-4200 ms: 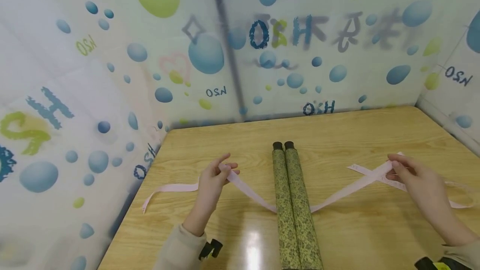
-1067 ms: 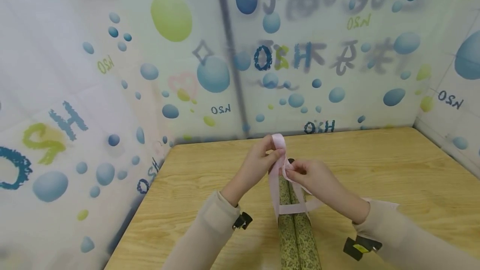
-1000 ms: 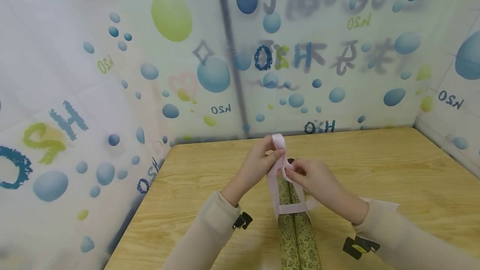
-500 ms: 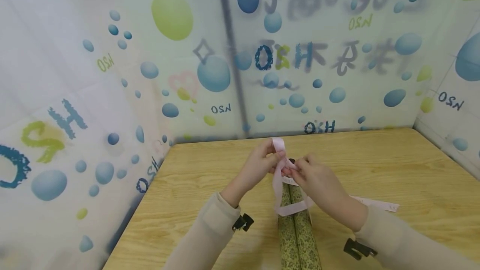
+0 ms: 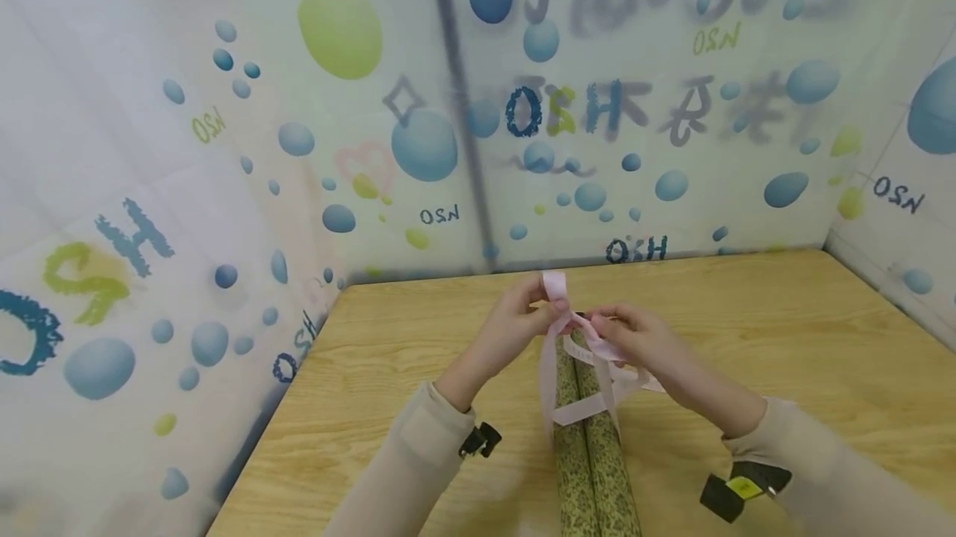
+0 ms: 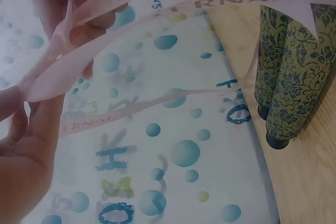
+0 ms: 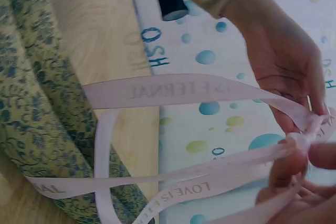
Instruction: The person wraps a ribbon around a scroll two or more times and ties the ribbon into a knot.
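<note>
Two rolled scrolls [image 5: 590, 471] in green floral brocade lie side by side on the table, their black end caps pointing away. A pale pink ribbon [image 5: 578, 411] with printed lettering crosses over them and rises toward both hands. My left hand [image 5: 508, 334] pinches the ribbon, a loop standing up above its fingers. Just to its right, my right hand [image 5: 650, 346] pinches another part of the ribbon, drawn out from the crossing between the hands. In the right wrist view, the gathered ribbon [image 7: 302, 140] shows between both hands' fingertips; whether it is knotted is unclear.
The wooden table [image 5: 418, 338] runs back to a white curtain [image 5: 358, 188] printed with blue and green drops. Black clip-like mounts [image 5: 481, 440] sit at both sleeves. A loose ribbon tail hangs near the right hand.
Earlier the hands were wide apart with the ribbon under the scrolls; they have come together above the far ends. Over the last half second the right hand has drawn ribbon rightward.
</note>
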Tool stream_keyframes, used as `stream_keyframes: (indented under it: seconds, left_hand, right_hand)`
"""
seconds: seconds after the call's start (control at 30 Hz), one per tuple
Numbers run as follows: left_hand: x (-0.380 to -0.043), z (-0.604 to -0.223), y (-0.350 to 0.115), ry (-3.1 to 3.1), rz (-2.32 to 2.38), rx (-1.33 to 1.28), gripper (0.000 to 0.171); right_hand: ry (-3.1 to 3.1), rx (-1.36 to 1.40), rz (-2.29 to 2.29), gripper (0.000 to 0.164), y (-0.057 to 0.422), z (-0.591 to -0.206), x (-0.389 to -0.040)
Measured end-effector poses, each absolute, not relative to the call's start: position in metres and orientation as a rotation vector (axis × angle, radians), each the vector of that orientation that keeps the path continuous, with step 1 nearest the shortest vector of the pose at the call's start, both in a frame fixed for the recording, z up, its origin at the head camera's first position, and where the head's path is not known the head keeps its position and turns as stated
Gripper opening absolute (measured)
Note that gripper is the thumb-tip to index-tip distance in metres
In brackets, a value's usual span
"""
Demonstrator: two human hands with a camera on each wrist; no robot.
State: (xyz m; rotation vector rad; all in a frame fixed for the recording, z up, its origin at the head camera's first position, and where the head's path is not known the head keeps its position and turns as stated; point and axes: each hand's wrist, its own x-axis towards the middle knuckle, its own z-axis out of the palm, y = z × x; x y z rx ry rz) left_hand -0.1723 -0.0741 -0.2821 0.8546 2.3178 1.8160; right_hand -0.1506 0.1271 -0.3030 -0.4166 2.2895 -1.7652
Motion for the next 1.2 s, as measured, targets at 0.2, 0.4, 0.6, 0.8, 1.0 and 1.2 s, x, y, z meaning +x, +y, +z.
stream_keyframes:
  seconds: [0.2, 0.4, 0.6, 0.8, 1.0, 1.2]
  left_hand:
    - [-0.171, -0.284, -0.078, 2.193, 1.877, 0.903, 0.021]
    - [-0.17, -0.294, -0.083, 1.952, 1.976, 0.844, 0.021]
    - [-0.168, -0.297, -0.086, 1.824, 2.036, 0.791, 0.009]
    - [-0.168, -0.295, -0.098, 1.695, 2.122, 0.751, 0.011]
    - [-0.174, -0.293, -0.119, 1.615, 2.272, 0.652, 0.028]
    - [-0.177, -0.291, -0.143, 1.542, 2.437, 0.548, 0.04]
  right_hand:
    - [2.207, -0.414, -1.738, 0.035, 0.131, -0.299, -0.154]
    - [2.145, -0.441, -1.931, 0.023, 0.138, -0.304, -0.157]
    - [2.196, -0.466, -1.963, 0.024, 0.145, -0.297, -0.156]
    - [2.692, -0.569, -1.638, 0.029, 0.162, -0.286, -0.151]
    - [3.112, -1.071, -1.167, 0.01, 0.187, -0.278, -0.149]
    - [3.306, -1.738, -0.835, 0.024, 0.212, -0.281, -0.155]
